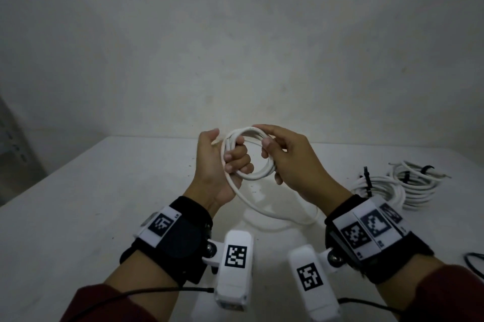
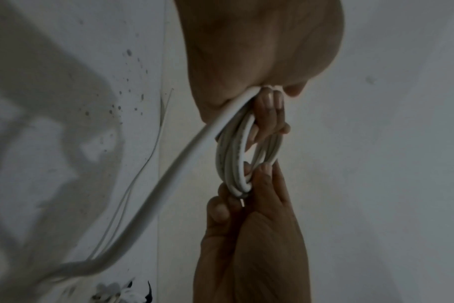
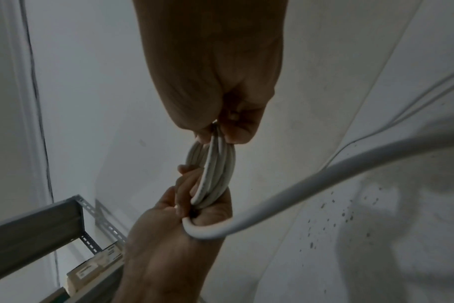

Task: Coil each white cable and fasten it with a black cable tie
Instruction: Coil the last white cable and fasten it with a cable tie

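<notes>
A white cable coil of several loops is held above the white table. My left hand grips its left side, with the fingers curled through the loops. My right hand pinches its right side between thumb and fingers. The loose tail runs from my left palm down to the table and curves right. The left wrist view shows the coil edge-on between both hands, with the tail leaving it. In the right wrist view the coil and the tail show the same.
Two coiled white cables fastened with black ties lie at the table's right side. A thin black wire lies at the right edge. A grey metal shelf stands to the left. A wall rises behind the table.
</notes>
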